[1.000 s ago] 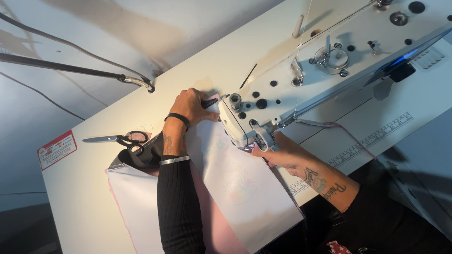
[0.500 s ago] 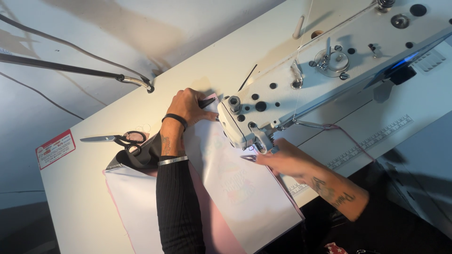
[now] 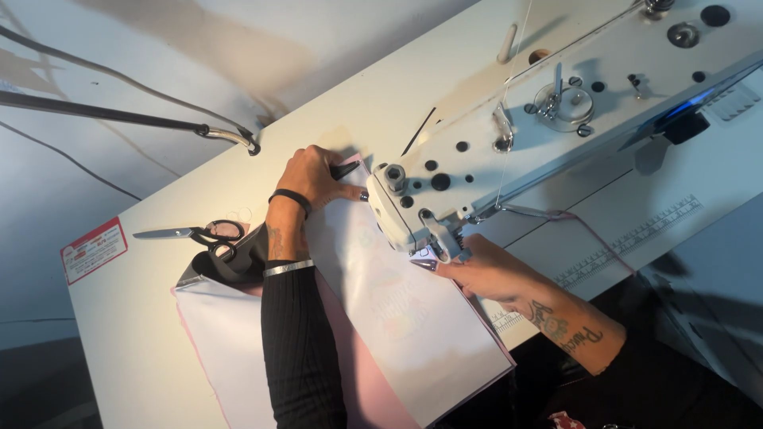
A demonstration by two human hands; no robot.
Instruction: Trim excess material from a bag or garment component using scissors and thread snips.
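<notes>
Two bare hands worked a sheet of white fabric (image 3: 397, 310) at an industrial sewing machine (image 3: 524, 135) set into a pale table (image 3: 127, 342). The left hand (image 3: 314, 176) lay on the far edge of the fabric, just behind the machine's head, palm down and fingers stretched forward, pressing the cloth flat; one fingertip touched a small dark object (image 3: 343, 169) at the fabric's corner, too small to identify. A black wristband (image 3: 290, 199) sat on that wrist, and a silver bracelet (image 3: 288, 268) at the cuff of a black sleeve (image 3: 302, 349). The right hand (image 3: 485, 272) rested on the near side of the fabric, right beside the needle area, fingers close together and pointed toward the presser foot, flat on the cloth rather than gripping it. Whether the fingertips pinched the fabric edge could not be told. The tattooed forearm (image 3: 564, 326) crossed the table's front edge.

The white fabric ran from under the machine head toward the person, with a pink layer (image 3: 369, 389) showing beneath it. A pair of black-handled scissors (image 3: 195, 234) lay left of the left forearm, blades pointing away from the machine, next to a dark folded piece (image 3: 230, 262). A printed ruler strip (image 3: 628, 242) ran along the table's front edge, and a red-and-white sticker (image 3: 93, 249) sat near the table's left corner.
</notes>
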